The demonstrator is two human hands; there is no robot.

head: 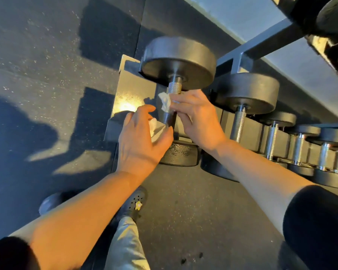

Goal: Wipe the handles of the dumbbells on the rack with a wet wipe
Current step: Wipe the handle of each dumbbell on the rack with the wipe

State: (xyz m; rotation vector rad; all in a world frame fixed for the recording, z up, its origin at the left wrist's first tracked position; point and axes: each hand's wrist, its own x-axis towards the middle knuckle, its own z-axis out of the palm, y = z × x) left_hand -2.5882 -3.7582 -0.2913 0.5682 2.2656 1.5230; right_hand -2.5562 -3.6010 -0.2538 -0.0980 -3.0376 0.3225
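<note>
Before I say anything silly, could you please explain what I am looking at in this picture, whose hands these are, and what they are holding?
This is a single view from a camera worn on a person's head, looking down at their own two bare hands; there is no robot. In front of them, a row of dumbbells sits on a rack. The right hand pinches a crumpled white wipe against the ridged metal handle of the nearest dumbbell. The left hand reaches in beside that handle, fingers loosely curled around some white material, perhaps another wipe. Below, you can see a trouser leg and a dark shoe on the speckled floor.
</note>
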